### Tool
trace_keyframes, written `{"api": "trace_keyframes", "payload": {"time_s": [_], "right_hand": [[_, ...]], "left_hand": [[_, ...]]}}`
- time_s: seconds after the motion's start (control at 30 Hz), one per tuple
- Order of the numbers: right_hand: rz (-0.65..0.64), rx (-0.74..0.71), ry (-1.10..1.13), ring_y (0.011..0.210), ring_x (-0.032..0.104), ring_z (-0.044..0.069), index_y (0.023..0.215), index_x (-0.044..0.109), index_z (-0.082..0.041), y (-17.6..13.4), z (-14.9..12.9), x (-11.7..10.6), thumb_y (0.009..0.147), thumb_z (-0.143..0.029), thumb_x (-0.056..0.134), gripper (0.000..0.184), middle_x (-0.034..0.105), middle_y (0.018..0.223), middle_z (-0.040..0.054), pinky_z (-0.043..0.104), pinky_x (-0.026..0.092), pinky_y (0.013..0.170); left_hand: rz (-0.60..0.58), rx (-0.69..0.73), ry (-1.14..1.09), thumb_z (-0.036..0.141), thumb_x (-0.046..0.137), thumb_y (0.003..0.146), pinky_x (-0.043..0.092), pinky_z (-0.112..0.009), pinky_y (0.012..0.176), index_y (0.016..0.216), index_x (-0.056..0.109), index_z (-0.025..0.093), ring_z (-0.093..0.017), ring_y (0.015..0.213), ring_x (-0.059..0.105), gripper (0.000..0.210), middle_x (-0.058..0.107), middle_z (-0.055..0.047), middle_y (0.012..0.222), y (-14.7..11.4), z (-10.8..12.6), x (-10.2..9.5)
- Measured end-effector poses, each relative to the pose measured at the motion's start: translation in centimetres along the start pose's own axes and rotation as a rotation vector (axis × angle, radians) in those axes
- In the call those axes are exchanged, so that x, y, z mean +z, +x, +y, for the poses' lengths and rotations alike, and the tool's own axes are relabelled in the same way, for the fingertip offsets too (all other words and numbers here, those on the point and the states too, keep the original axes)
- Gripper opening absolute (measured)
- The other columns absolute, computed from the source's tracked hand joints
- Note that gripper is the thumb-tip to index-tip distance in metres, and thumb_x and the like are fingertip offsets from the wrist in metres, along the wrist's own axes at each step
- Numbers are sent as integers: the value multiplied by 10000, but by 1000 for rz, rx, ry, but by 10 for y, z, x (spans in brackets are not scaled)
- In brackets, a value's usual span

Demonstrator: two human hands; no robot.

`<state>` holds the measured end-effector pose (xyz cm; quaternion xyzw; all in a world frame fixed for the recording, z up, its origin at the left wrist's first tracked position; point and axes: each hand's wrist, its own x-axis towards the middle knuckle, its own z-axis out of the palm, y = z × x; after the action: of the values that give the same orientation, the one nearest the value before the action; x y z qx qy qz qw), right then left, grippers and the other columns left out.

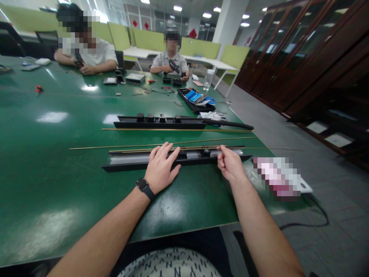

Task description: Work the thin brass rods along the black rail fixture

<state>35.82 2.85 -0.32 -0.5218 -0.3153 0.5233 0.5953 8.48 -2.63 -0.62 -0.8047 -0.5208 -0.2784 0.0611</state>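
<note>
My left hand (163, 165) lies with fingers spread over a long black rail (129, 164) with a silvery inner channel. Its fingertips reach the thin brass-coloured rods (132, 150) along the rail's far side. Near the rail's right end, my right hand (230, 163) is closed, with index finger and thumb at a thin rod; the exact grip is partly hidden. Between the hands, small black carriages (205, 152) sit in the rail. Another brass-coloured rod (92, 147) lies just beyond, slightly slanted.
A second black rail (158, 125) with several carriages lies farther back, beside a black curved strip (230, 124). White gloves (213, 116) and a black tray (187, 100) with blue items are behind. Two people work across the table. A blurred pink-and-white item (276, 177) sits at right.
</note>
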Motion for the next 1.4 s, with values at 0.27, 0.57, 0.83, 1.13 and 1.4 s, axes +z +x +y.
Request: {"api": "trace_keyframes", "payload": {"time_s": [0.27, 0.57, 0.83, 1.13, 1.4], "right_hand": [[-11, -5, -25, 281, 350, 46, 854, 611, -177, 0, 0, -1, 814, -440, 778, 314, 540, 492, -64, 140, 205, 240], [-35, -1, -44, 282, 358, 49, 854, 625, -178, 0, 1, -2, 800, -444, 791, 319, 540, 496, -61, 143, 204, 243], [-28, 5, -23, 285, 358, 48, 855, 625, -173, 0, 1, -2, 821, -414, 777, 287, 543, 503, -58, 142, 204, 240], [37, -21, 19, 282, 359, 49, 805, 558, -196, 2, 1, -1, 865, -389, 737, 270, 544, 511, -64, 143, 217, 234], [-9, -8, -38, 270, 352, 49, 866, 614, -178, 0, 1, -1, 842, -449, 750, 304, 536, 493, -61, 144, 203, 239]], "left_hand": [[4, 0, 6, 360, 582, 921, 280, -508, 1194, 1435, 522, 213, -319, 1455, 396, 538, 513, -151, 1493, 0, -1, 1], [16, 2, -1, 361, 574, 927, 284, -516, 1192, 1438, 517, 224, -318, 1454, 400, 532, 515, -148, 1490, 0, -1, 2], [10, 6, 6, 359, 574, 930, 281, -506, 1196, 1440, 522, 222, -320, 1455, 396, 531, 504, -149, 1501, 0, -1, 2], [17, 9, -7, 353, 575, 927, 287, -514, 1194, 1435, 527, 208, -325, 1450, 404, 530, 507, -163, 1493, 0, -1, 1], [10, 10, -1, 359, 571, 928, 286, -519, 1193, 1434, 526, 215, -319, 1455, 396, 528, 505, -160, 1496, 0, -2, 3]]}}
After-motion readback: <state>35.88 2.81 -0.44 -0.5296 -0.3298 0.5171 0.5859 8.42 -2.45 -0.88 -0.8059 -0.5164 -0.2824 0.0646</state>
